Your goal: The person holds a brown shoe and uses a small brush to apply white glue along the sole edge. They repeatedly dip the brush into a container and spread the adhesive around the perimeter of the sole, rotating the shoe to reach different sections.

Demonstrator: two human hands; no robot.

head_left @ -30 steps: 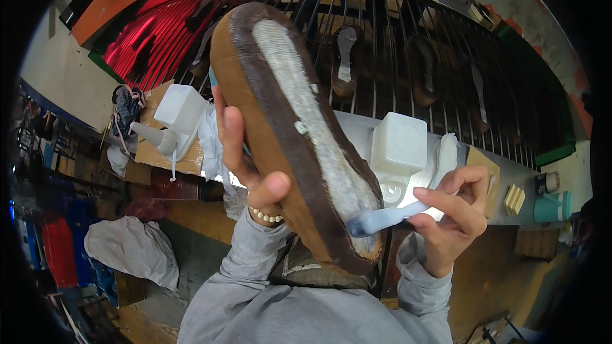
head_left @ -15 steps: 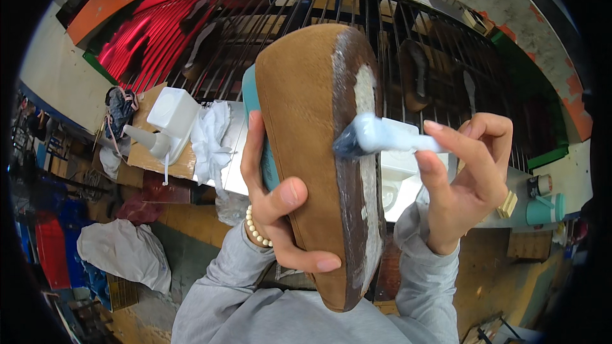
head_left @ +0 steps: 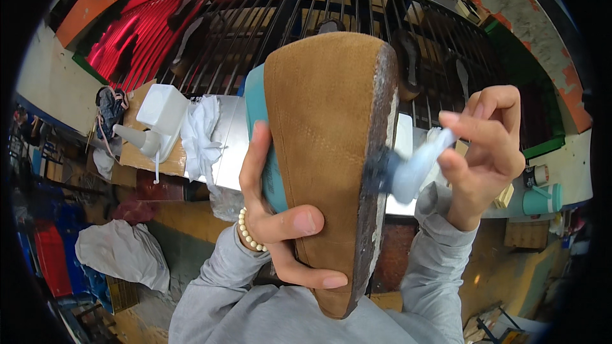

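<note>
A brown suede shoe upper on a teal last stands toe up in front of me, its dark, wet-looking bottom edge facing right. My left hand grips it, fingers spread around the last's side and the heel part. In my right hand, a brush with a pale handle is pinched between thumb and fingers. Its dark bristles are smeared by motion against the shoe's right edge. Most of the underside is turned out of sight.
Behind the shoe, a rack of dark metal bars bears other shoes. To the left are a white nozzle bottle, a crumpled white cloth and cardboard. A teal mug stands right; a white sack lies lower left.
The shoe has turned so that more brown suede and less of the underside show. My right hand and the brush have moved right, with the bristles lower along the edge.
</note>
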